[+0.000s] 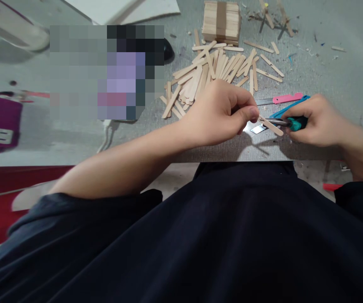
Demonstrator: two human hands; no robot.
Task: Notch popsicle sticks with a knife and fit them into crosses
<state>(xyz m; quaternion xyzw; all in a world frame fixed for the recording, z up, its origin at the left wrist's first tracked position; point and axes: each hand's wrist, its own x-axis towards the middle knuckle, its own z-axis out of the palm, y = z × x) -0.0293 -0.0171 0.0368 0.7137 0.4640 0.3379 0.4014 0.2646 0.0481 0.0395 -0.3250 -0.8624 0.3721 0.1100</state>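
My left hand (pixel 224 111) pinches a wooden craft stick (pixel 273 126) between thumb and fingers, above the table near its front edge. In my right hand (pixel 320 120) is a pair of pliers (pixel 279 122) with black and teal handles. The metal jaws of the pliers meet the stick close to my left fingertips; whether they are closed on it I cannot tell. Just behind lie a pink-handled blade (pixel 287 98) and a blue cutter (pixel 289 107). A shiny flat blade (pixel 257 128) shows under the stick.
Loose craft sticks (pixel 228 65) are heaped beyond my left hand, some notched or snapped. A banded bundle of sticks (pixel 221 21) stands behind them. Joined stick pieces (pixel 276 19) lie at the back right. A purple box (pixel 0 120) is at the far left; a blurred-out patch covers part of the table.
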